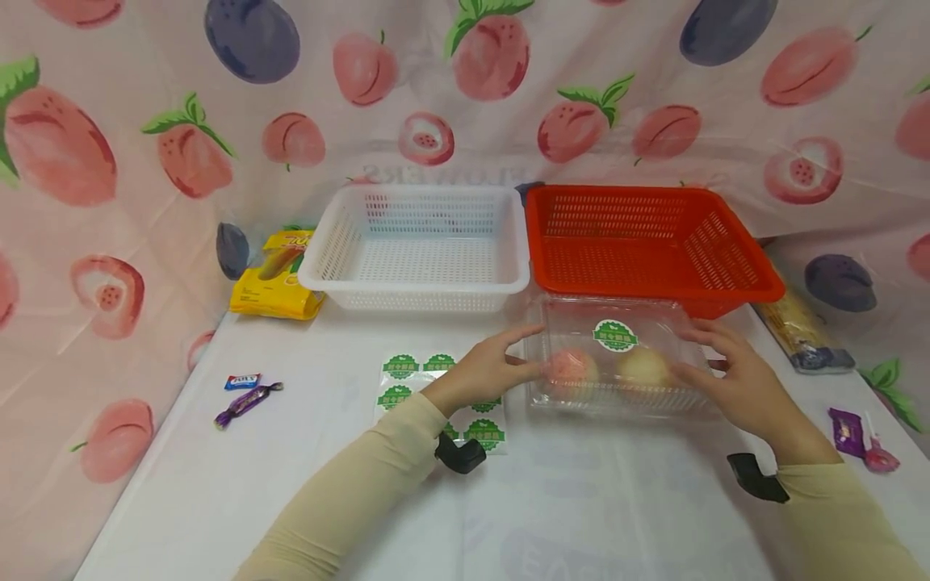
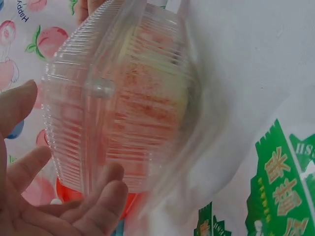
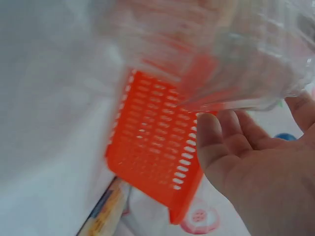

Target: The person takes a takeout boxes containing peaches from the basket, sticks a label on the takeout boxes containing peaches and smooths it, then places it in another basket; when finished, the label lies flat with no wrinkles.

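A clear plastic box (image 1: 617, 359) is held between both hands on the white table (image 1: 218, 484), directly in front of the red basket (image 1: 647, 242). Two round fruits (image 1: 574, 367) are seen inside it, and a green sticker (image 1: 615, 336) sits on its lid.

Left hand (image 1: 490, 371): fingers are laid nearly straight against the left end of the box, with the thumb over its top edge; in the left wrist view the ribbed wall is cupped rather than pinched. Right hand (image 1: 741, 383): fingers are spread and relaxed against the right end, palm open in the right wrist view. No closed grasp is seen on either side; the box is pressed between two open hands.

A sheet of green stickers (image 1: 414, 379) lies just left of the left wrist. The white basket (image 1: 417, 242) stands beyond the left hand.

Judgement: the box is thin and will flex, so pressure should be kept even and low at both ends, and the lid kept level so the fruits are not rolled.
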Demonstrator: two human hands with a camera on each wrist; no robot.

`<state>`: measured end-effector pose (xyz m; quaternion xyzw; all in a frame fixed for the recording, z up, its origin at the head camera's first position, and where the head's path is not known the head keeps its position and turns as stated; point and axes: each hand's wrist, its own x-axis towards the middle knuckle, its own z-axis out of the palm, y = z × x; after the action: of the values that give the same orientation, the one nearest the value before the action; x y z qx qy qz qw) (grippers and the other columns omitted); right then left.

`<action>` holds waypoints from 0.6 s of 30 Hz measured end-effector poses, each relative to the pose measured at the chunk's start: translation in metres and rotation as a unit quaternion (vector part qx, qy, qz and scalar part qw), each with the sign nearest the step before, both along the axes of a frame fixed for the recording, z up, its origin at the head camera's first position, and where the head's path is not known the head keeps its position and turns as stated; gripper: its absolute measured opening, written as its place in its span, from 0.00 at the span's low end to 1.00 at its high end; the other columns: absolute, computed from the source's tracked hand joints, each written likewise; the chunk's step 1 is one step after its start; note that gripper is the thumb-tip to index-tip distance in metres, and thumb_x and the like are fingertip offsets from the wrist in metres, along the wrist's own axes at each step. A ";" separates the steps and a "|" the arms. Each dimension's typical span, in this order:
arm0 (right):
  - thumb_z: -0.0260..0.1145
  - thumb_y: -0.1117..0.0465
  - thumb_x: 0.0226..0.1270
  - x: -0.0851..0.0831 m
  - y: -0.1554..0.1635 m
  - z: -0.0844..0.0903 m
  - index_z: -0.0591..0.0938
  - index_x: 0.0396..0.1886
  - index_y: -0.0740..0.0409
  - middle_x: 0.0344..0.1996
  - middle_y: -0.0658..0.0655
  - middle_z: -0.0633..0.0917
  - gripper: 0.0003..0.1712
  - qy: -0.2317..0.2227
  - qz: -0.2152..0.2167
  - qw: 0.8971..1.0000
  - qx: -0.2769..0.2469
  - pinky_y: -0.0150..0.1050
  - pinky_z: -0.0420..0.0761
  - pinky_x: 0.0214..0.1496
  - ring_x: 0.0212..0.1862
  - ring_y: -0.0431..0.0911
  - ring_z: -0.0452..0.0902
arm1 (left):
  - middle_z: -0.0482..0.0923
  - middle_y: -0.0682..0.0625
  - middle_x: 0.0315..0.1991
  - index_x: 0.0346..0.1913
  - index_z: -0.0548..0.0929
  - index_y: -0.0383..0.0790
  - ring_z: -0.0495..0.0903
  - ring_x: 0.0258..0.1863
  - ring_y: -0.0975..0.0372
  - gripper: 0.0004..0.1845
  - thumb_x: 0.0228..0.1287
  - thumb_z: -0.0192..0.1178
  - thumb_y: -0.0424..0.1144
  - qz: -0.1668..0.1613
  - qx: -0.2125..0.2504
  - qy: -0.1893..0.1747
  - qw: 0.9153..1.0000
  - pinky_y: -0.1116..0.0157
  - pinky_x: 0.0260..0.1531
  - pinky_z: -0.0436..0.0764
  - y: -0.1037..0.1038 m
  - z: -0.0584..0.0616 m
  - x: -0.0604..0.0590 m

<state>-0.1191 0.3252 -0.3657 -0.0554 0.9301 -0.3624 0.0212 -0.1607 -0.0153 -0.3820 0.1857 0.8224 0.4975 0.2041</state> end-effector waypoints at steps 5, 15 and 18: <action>0.63 0.42 0.72 0.001 0.007 -0.005 0.56 0.80 0.59 0.76 0.72 0.52 0.47 -0.063 -0.013 0.998 -0.009 0.76 0.65 0.57 0.70 0.75 0.49 | 0.67 0.45 0.71 0.75 0.67 0.57 0.76 0.63 0.54 0.36 0.66 0.67 0.52 0.009 0.017 -0.006 1.000 0.56 0.56 0.79 0.002 -0.002 0.000; 0.53 0.36 0.75 0.004 0.017 -0.013 0.37 0.82 0.40 0.70 0.78 0.59 0.49 -0.184 -0.004 0.983 -0.023 0.67 0.78 0.50 0.60 0.72 0.67 | 0.70 0.47 0.70 0.74 0.69 0.60 0.70 0.68 0.54 0.35 0.65 0.67 0.51 0.027 0.011 -0.008 1.000 0.54 0.55 0.79 0.006 -0.004 0.002; 0.52 0.36 0.76 0.003 0.016 -0.015 0.37 0.82 0.39 0.66 0.78 0.63 0.48 -0.183 0.002 0.983 -0.009 0.56 0.83 0.45 0.53 0.65 0.73 | 0.69 0.47 0.70 0.74 0.68 0.61 0.69 0.68 0.54 0.35 0.65 0.68 0.52 0.032 0.010 -0.013 0.999 0.53 0.56 0.79 0.005 -0.005 0.002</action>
<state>-0.1157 0.3414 -0.3804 0.0102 0.9072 -0.3747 0.1909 -0.1586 -0.0099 -0.3869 0.1548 0.8203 0.5143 0.1968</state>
